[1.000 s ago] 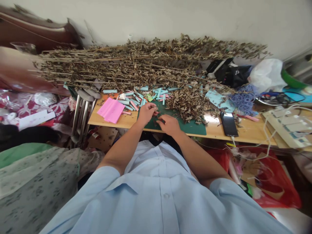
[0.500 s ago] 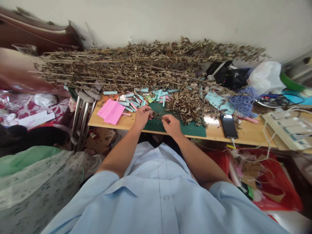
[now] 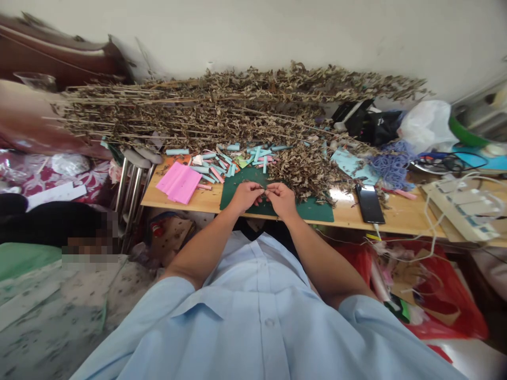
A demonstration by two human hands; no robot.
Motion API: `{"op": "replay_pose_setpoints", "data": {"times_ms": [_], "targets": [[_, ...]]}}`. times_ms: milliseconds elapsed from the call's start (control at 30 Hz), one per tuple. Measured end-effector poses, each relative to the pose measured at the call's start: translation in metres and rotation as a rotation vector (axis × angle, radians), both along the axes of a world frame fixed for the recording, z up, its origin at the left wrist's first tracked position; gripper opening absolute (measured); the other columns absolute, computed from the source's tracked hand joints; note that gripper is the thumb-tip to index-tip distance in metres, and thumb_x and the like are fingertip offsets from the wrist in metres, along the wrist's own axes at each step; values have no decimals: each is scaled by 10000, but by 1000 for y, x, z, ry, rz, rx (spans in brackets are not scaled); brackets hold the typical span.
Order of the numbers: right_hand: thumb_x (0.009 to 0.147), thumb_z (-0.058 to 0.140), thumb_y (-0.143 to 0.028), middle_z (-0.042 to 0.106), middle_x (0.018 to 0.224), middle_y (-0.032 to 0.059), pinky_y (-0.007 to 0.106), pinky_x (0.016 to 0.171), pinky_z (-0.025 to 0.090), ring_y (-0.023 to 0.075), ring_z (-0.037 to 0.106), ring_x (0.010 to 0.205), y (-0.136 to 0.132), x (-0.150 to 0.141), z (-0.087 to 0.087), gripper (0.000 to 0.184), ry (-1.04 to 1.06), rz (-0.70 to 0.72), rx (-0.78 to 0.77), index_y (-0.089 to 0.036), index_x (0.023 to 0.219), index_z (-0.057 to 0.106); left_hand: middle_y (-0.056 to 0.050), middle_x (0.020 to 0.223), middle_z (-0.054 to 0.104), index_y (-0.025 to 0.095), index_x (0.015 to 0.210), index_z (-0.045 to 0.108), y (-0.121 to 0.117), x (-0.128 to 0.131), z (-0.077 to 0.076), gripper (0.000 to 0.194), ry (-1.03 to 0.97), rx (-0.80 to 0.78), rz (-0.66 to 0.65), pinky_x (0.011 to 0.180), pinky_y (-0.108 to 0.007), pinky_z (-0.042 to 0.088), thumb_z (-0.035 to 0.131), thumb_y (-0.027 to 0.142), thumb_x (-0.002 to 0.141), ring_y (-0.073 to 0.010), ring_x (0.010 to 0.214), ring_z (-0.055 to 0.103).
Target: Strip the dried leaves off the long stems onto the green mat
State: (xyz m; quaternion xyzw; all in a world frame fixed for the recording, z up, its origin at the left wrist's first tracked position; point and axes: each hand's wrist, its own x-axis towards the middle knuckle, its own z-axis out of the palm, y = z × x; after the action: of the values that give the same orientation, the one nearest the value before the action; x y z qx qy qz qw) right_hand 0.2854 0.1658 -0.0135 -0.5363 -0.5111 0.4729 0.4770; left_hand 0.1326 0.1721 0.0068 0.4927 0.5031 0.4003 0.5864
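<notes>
My left hand (image 3: 247,197) and my right hand (image 3: 281,199) meet over the front of a green cutting mat (image 3: 233,184). The fingers of both are closed in a pinch on a small bit of dried leaves (image 3: 263,191), mostly hidden by the fingertips. Right behind my right hand lies a heap of loose dried leaves (image 3: 304,171). Rolled blue and pink paper tubes (image 3: 259,153) are strewn behind the mat and to its left. A stack of pink paper sheets (image 3: 179,182) lies left of the mat.
Long dried leafy stalks (image 3: 190,116) are piled along the wall. To the right are a phone (image 3: 370,203) on a cable, blue paper (image 3: 352,164), purple cord (image 3: 392,164) and a power strip (image 3: 461,208). Metal stool legs (image 3: 132,190) stand left; a person in patterned clothing (image 3: 51,322) is beside me.
My hands have come together; the left moved right and slightly toward me, so the dried leaves between them are now mostly covered. The person at left has shifted.
</notes>
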Motion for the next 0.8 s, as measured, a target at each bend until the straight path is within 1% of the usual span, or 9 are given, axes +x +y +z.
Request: {"op": "replay_pose_setpoints", "data": {"times_ms": [67,133,267,400,500,600,800], "targets": [[735,673,-424,713,805,39,343,673,560,173,655,675,0,2,0,308,-55,-15,16,-190,930,632,14,529,598,124,786,654,0,0,1,100,47,-2,5,433,-184,437,646,206,842,-84,444,549],[742,658,-418,708,802,40,344,677,557,177,656,671,1,5,0,297,-97,-44,25,-190,930,629,18,515,594,129,763,637,1,-2,0,97,61,-12,24,432,-185,434,620,175,847,-81,427,538],[751,650,-435,688,771,34,342,645,549,193,660,661,4,8,1,285,-114,-101,7,-199,909,621,10,518,596,132,753,626,4,-4,-4,99,6,-34,1,440,-195,449,616,171,844,-95,443,556],[761,667,-429,697,788,41,348,663,550,189,654,658,5,5,2,284,-108,-55,47,-191,915,640,2,537,595,130,727,616,4,-5,-7,146,-17,-53,-34,443,-192,457,600,183,862,-100,469,579],[787,659,-439,718,865,59,357,730,560,188,668,729,5,2,2,314,-103,-11,105,-186,972,648,7,540,596,128,749,628,3,-5,-7,135,17,-31,-67,440,-181,449,600,186,868,-93,464,574],[804,651,-427,725,926,58,358,801,555,188,677,804,3,2,0,329,-179,31,164,-195,1037,654,11,525,595,126,742,632,1,-4,-5,137,82,-9,-83,425,-171,429,616,190,862,-82,430,547],[829,588,-354,710,912,47,347,800,542,180,661,781,2,4,-3,326,-280,57,213,-198,1112,629,4,498,585,126,716,623,0,-1,-2,187,79,-58,-80,415,-178,425,559,167,887,-91,405,542]]}}
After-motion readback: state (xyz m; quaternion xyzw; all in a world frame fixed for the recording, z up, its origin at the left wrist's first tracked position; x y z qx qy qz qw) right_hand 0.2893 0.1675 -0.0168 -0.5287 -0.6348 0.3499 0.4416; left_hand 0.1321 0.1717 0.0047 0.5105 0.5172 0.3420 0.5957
